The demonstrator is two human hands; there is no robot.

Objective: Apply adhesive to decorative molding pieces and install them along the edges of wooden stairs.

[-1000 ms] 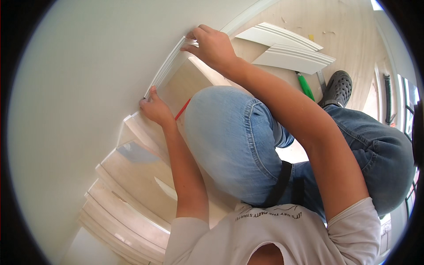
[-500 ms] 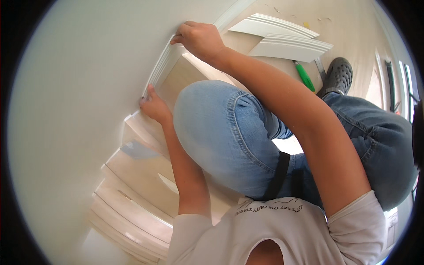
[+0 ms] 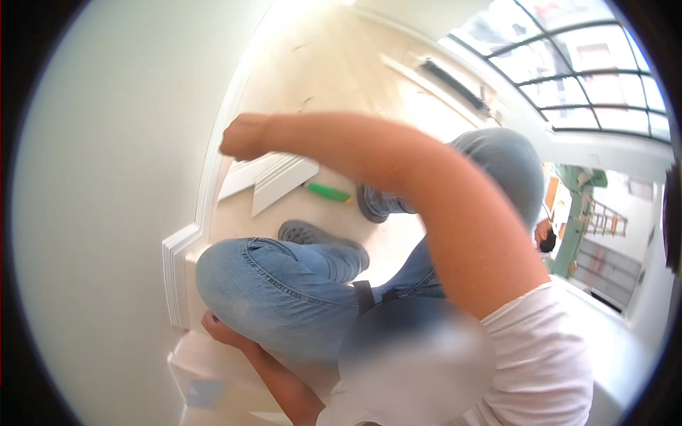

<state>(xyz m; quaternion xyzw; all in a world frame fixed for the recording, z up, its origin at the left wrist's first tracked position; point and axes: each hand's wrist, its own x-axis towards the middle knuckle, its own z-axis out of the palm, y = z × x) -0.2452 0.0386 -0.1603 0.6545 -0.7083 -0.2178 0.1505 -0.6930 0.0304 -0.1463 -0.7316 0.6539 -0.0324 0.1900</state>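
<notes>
My right hand (image 3: 245, 137) is closed, pressed up beside the white skirting board (image 3: 212, 167) at the foot of the wall; whether it grips anything is hidden. Lower down, my left hand (image 3: 216, 328) is curled by the stair edge, partly behind my knee, and I cannot see what is in it. Between the hands, a short grooved white moulding piece (image 3: 175, 273) stands against the wall, its upper end meeting the skirting. Neither hand is on that piece.
Two angle-cut white moulding offcuts (image 3: 284, 181) lie on the floor beside a green-handled tool (image 3: 329, 192). Wooden stair steps (image 3: 220, 362) drop away at lower left. A dark-barred window (image 3: 568, 71) and a ladder (image 3: 606, 219) are at right. My bent knees fill the middle.
Both hands have left the short moulding piece, which stays against the wall. My right hand has moved along the skirting; my left has dropped toward the step. The view has swung right.
</notes>
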